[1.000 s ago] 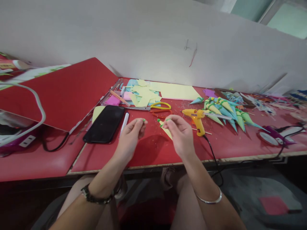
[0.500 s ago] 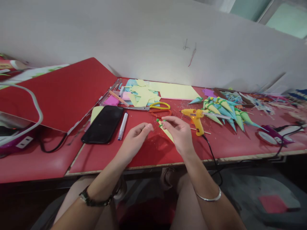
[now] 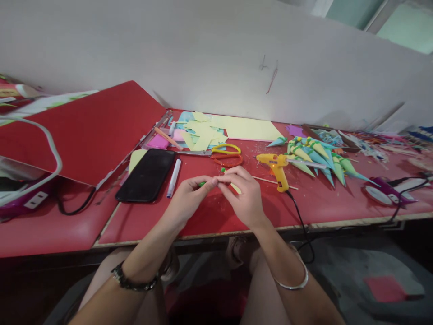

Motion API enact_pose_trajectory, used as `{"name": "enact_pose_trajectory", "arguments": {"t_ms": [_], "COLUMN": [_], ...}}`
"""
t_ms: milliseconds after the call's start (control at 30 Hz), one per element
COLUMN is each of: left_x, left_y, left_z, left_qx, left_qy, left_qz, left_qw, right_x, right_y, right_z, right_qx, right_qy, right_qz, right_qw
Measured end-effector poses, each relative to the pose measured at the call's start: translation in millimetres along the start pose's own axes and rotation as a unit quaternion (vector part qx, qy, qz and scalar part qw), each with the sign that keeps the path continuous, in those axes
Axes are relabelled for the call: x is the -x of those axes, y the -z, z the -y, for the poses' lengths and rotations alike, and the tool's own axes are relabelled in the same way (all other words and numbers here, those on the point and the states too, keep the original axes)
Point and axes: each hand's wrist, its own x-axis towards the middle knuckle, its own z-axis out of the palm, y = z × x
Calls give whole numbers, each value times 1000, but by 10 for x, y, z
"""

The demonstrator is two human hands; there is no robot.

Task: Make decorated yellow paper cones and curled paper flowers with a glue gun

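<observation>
My left hand (image 3: 189, 198) is closed in a pinch, with a small green piece (image 3: 202, 184) showing between thumb and forefinger. Its fingertips meet those of my right hand (image 3: 245, 196), also pinched closed; what the right fingers grip at the meeting point is too small to make out. Partly hidden behind the right hand, a pale yellow paper cone (image 3: 236, 188) lies on the red table, with a green bit (image 3: 223, 169) near its far end. Just beyond are scissors (image 3: 226, 150) with yellow and red handles.
To the right lie a yellow glue gun (image 3: 278, 170), its cord trailing off the edge, and a pile of paper cones (image 3: 313, 155). A phone (image 3: 147, 176) and a marker (image 3: 173, 178) are at left. Paper scraps (image 3: 203, 133) sit behind, and a thin stick (image 3: 275, 182) beside the gun.
My hands have come together from apart, fingertips now touching. The green piece shows in the left pinch, and my right hand has shifted left and covers more of the yellow cone.
</observation>
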Motion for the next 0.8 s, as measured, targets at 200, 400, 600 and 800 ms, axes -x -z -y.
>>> {"name": "enact_pose_trajectory", "arguments": {"t_ms": [200, 400, 600, 800], "left_x": [-30, -76, -54, -44], "left_y": [47, 148, 75, 93], "left_z": [11, -91, -103, -114], "left_qx": [155, 291, 335, 340], "left_qy": [62, 73, 126, 136], "left_qz": [-62, -65, -23, 22], "left_qw": [984, 952, 933, 931], "right_x": [-19, -62, -25, 52], "right_y": [23, 94, 44, -1], "right_z": [33, -150, -294, -336], "right_qx": [-82, -111, 108, 195], "right_qy": [-38, -135, -92, -114], "right_qz": [-69, -96, 37, 119], "right_qw": [994, 980, 989, 967]}}
